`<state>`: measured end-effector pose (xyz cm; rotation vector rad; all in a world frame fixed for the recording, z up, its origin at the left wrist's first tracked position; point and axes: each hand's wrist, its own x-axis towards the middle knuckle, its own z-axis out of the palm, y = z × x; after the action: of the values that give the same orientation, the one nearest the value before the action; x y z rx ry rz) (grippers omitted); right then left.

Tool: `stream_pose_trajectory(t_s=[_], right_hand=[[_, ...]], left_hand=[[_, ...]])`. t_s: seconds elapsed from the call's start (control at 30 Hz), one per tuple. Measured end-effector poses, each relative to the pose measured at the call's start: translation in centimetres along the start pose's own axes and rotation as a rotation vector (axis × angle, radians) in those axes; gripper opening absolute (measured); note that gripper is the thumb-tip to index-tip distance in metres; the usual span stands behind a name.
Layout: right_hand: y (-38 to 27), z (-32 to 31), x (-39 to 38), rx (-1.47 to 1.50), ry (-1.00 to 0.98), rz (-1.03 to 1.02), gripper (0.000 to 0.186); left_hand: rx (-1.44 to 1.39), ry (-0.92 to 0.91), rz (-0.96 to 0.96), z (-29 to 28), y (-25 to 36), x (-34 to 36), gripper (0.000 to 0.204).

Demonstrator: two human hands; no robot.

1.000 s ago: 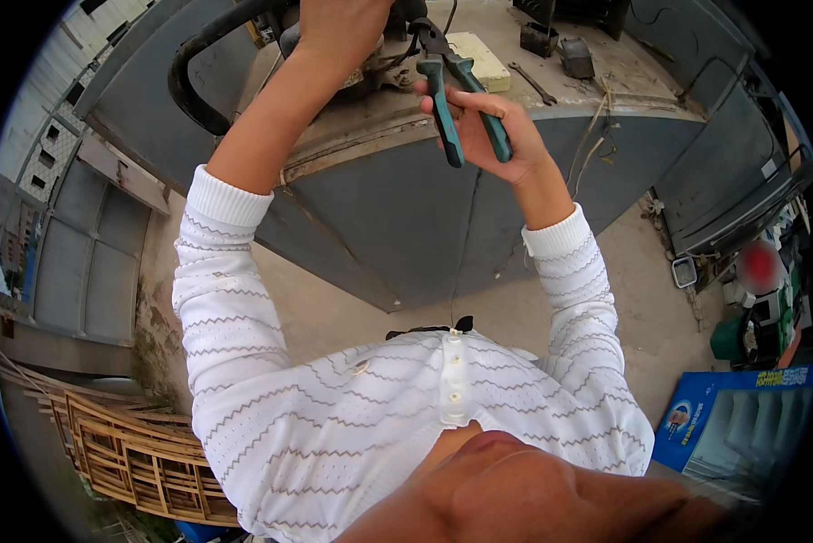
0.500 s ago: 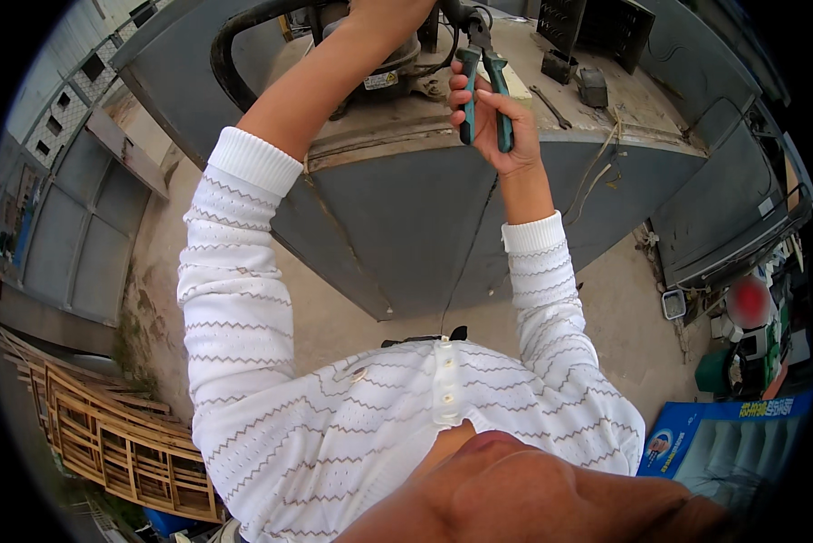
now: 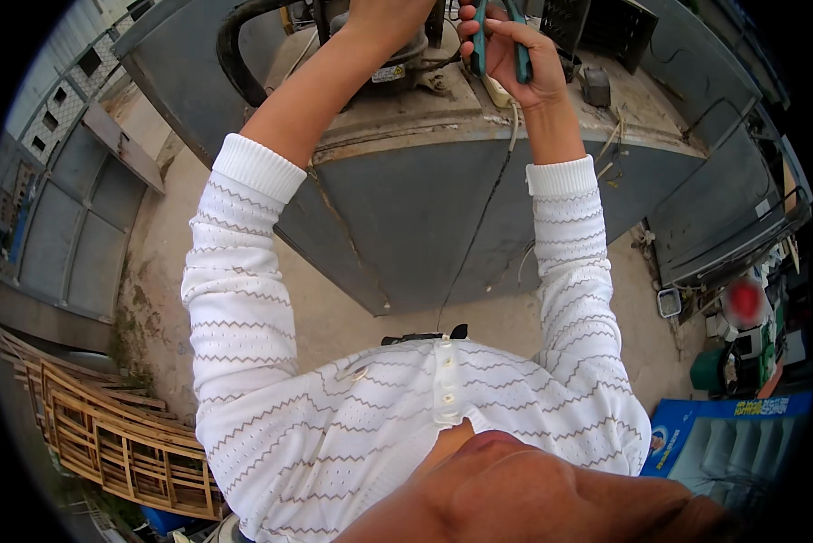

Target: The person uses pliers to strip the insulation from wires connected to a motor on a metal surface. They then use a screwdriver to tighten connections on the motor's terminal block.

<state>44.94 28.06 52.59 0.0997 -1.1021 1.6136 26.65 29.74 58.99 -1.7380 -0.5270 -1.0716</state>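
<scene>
My right hand (image 3: 529, 63) grips the pliers (image 3: 522, 61), whose teal handles stand apart; the pliers' jaws are cut off by the top edge. Over the dark motor-like machine (image 3: 397, 68) reaches my left hand (image 3: 384, 18). Its fingers lie beyond the top edge, so what they hold cannot be made out. The machine sits on a worn tabletop (image 3: 443, 118) on a grey metal body. Just below the pliers lies a pale power strip (image 3: 497, 90), partly covered by my right hand, with a white cable (image 3: 514, 127) hanging over the front edge.
A thick black curved tube (image 3: 234, 68) rises left of the machine. Toward the right stand a small dark box (image 3: 596, 86) and a black slotted housing (image 3: 616, 32). Wooden frames (image 3: 117, 425) are stacked at lower left, and a blue display rack (image 3: 732, 443) stands at lower right.
My right hand has moved up and to the right with the pliers, taking their jaws out of view. The power strip and its cable show more now. My left hand has barely shifted.
</scene>
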Motion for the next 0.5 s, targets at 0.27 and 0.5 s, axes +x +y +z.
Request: stream_pose_trajectory(t_s=[0.27, 0.5], right_hand=[[0.5, 2.7, -7.4, -0.418, 0.029, -0.002, 0.059], [4.0, 3.7, -13.7, -0.493, 0.144, 0.138, 0.058]], left_hand=[[0.017, 0.012, -0.165, -1.6, -1.2, -0.9, 0.021], [0.009, -0.064, -0.135, -1.9, -0.7, -0.7, 0.030]])
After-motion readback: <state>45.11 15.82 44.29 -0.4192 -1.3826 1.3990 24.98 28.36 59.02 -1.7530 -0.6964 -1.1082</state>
